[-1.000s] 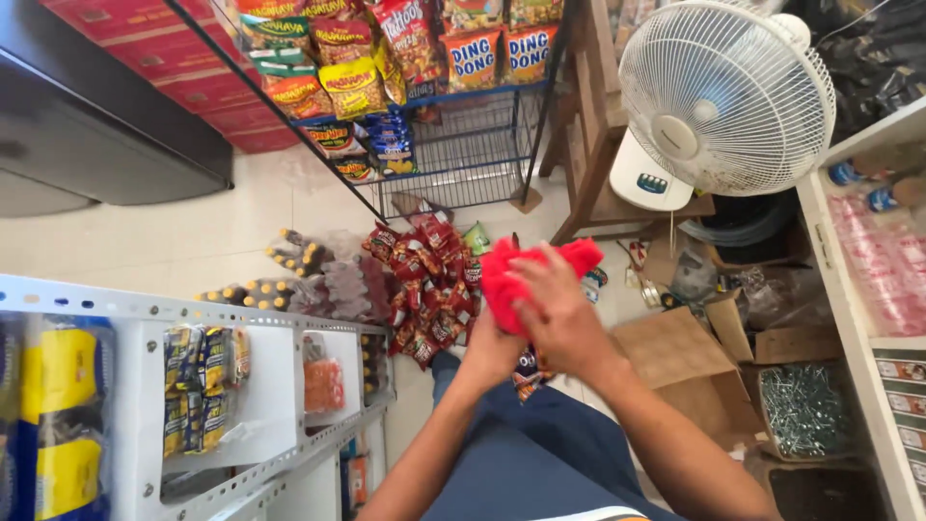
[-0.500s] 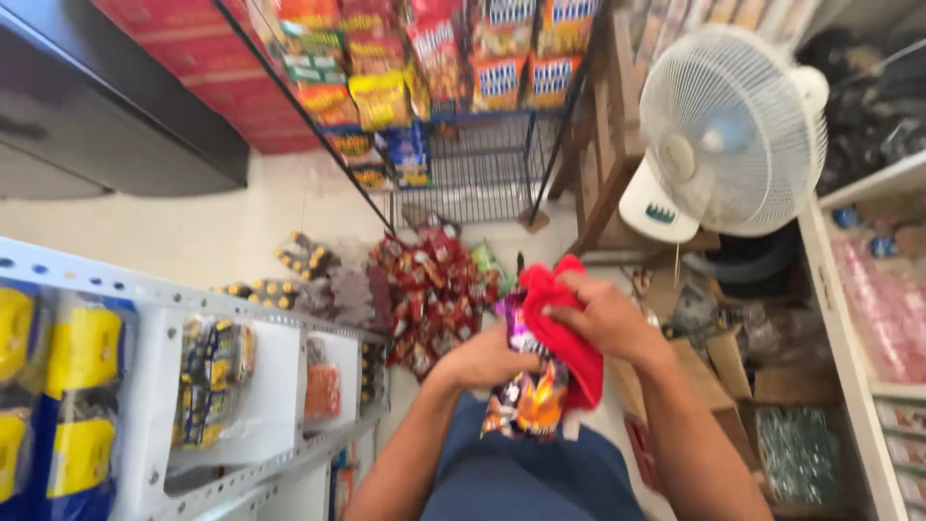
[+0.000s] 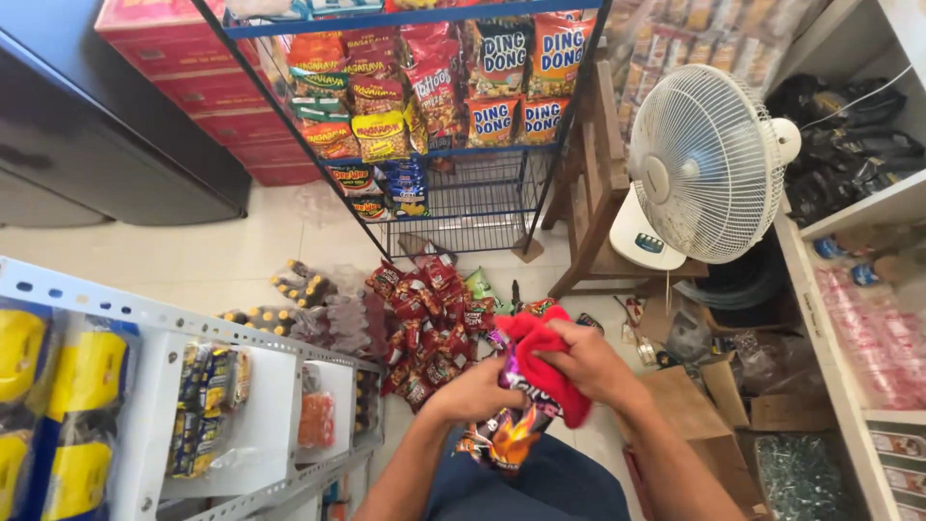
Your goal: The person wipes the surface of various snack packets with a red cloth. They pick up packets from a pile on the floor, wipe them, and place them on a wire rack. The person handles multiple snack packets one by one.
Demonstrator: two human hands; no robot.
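The right hand (image 3: 590,365) presses a bunched red cloth (image 3: 543,355) against a snack packet (image 3: 508,427), fingers curled over the cloth. The left hand (image 3: 475,388) grips the packet from its other side, fingers closed on its upper edge. Both hands meet over the person's lap, above dark blue trousers (image 3: 540,487).

Open room is scarce. A strip of pale tiled floor (image 3: 193,260) lies free between the white metal shelf (image 3: 145,323) at the left and the blue wire rack (image 3: 463,193) ahead. To the right, the floor is crowded with cardboard boxes (image 3: 704,405) and a wooden stool (image 3: 598,183) carrying one white fan (image 3: 709,164). Beyond the hands, a heap of red snack packets (image 3: 424,328) fills the floor below the rack's bottom edge, too many and too overlapped to count, with a bundle of small dark bottles (image 3: 299,289) just beside it.

There is one cloth and one packet in hand. The packet is glossy, dark purple with an orange flame design at its lower part, and hangs from the hands with its top hidden by the cloth. A stack of red cartons (image 3: 193,87) stands at the far left of the rack.
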